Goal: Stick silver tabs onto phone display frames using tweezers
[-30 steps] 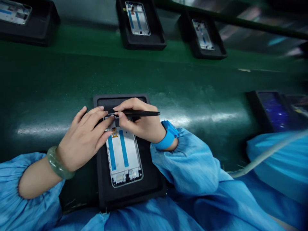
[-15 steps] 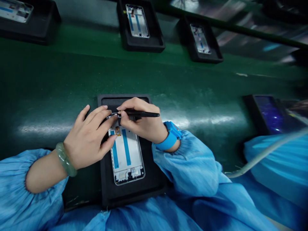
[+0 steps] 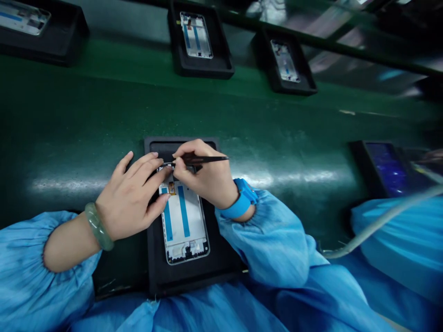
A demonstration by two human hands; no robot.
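Observation:
A phone frame (image 3: 194, 214) with a white back plate, two blue strips and a small orange flex cable (image 3: 171, 188) lies in a black foam tray (image 3: 221, 258). My left hand (image 3: 133, 198) rests at its upper left, fingers spread and fingertips on the frame's top edge. In my right hand (image 3: 209, 177) are slim black tweezers (image 3: 207, 159), pinched between thumb and fingers. Their tip points at the top edge of the phone frame, beside my left fingertips. The tip itself is mostly hidden by my fingers.
On the green bench (image 3: 277, 138), more black trays with phone frames stand along the back: one far left (image 3: 62, 48), one centre (image 3: 216, 64), one right (image 3: 294, 85). A tray with a purple-blue sheet (image 3: 386, 168) is at right, near another person's blue sleeve (image 3: 398, 230) and a pale cable (image 3: 377, 226).
The tweezers have turned in my right hand and now show a narrower side. Both hands stay at the top of the phone frame, with a slight shift of the whole view.

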